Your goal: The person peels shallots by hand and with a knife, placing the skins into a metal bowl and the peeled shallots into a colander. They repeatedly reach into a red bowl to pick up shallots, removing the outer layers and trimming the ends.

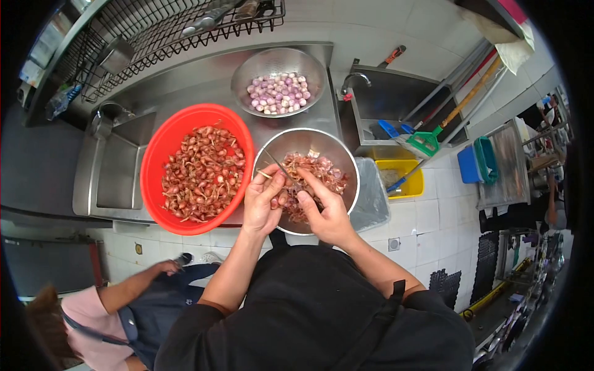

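Note:
Both hands are over a steel bowl (353, 162) holding papery reddish shallot skins (331, 176). My left hand (260, 207) is closed, with small reddish shallots (279, 199) partly visible at its fingers. A pale yellowish strip (265, 175) shows at its fingertips. My right hand (332, 216) is closed on a small knife (276, 162); its blade points up and left past my left fingertips, and the handle is mostly hidden. To the left, a red basin (150, 179) holds many unpeeled shallots (204, 170). Behind, a steel colander (241, 68) contains peeled purple-white shallots (278, 94).
A steel sink (117, 176) is at left, another sink (387, 93) at back right. A wire rack (154, 31) hangs above. Brooms (473, 93), a green dustpan (424, 143) and a yellow tub (408, 185) stand right. Another person (124, 309) is at lower left.

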### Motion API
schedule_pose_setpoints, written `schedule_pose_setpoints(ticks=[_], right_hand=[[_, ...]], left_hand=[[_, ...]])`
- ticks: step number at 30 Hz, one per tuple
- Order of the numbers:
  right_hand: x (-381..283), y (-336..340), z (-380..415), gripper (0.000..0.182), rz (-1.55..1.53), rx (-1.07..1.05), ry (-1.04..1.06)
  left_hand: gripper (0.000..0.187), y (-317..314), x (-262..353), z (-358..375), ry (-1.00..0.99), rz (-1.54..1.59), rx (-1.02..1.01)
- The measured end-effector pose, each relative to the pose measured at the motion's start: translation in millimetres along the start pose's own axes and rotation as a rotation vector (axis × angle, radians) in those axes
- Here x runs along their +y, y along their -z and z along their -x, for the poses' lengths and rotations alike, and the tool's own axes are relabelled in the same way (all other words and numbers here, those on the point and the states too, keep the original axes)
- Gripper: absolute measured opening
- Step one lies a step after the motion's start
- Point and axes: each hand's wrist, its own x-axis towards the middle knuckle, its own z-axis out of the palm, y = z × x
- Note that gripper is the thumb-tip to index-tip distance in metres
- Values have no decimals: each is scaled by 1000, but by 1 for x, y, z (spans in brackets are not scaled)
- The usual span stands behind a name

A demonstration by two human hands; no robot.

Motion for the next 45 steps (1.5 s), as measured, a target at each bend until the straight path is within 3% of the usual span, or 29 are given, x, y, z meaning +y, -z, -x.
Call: schedule_pose_setpoints(ticks=[2, 5, 12, 14, 18, 20, 21, 23, 24, 26, 30, 33, 36, 40, 45], right_hand=[[-3, -2, -4, 45, 94, 49, 218], [-5, 0, -6, 45, 102, 33, 255], [-25, 0, -10, 38, -70, -41, 172], [-21, -6, -9, 34, 58, 117, 286], [-18, -10, -10, 29, 102, 204, 338], [-24, -9, -10, 30, -169, 116, 197], [-25, -4, -10, 30, -168, 114, 201], [-25, 8, -10, 32, -453, -2, -212], [-27, 8, -11, 32, -453, -4, -210], [-32, 8, -11, 34, -505, -3, -238], [-27, 7, -11, 33, -478, 65, -231], [-20, 7, -11, 33, -338, 120, -95], [-15, 6, -12, 33, -279, 140, -32], [-13, 5, -10, 34, -234, 106, -4], [-19, 11, -12, 34, -406, 50, -105]], left_hand=[[22, -13, 1, 7, -32, 22, -1], [21, -18, 0, 13, -152, -104, 23], [22, -20, 2, 16, -285, -294, -24], [22, -21, 1, 18, -334, -380, -16], [19, -30, 1, 19, -413, -487, 28], [18, -29, 4, 18, -445, -528, 27], [18, -25, 10, 15, -312, -396, -55], [22, -10, 16, 6, -64, -166, -202], [22, -9, 16, 4, -67, -166, -202], [25, -9, 16, 1, 124, 49, -227], [25, -25, 18, 3, 157, -32, -87], [21, -18, 12, 4, -27, -252, 193], [19, -23, 23, 10, -44, -289, 49], [18, -33, 24, 9, -44, -613, -24], [18, -26, 22, 3, -26, -372, -88]])
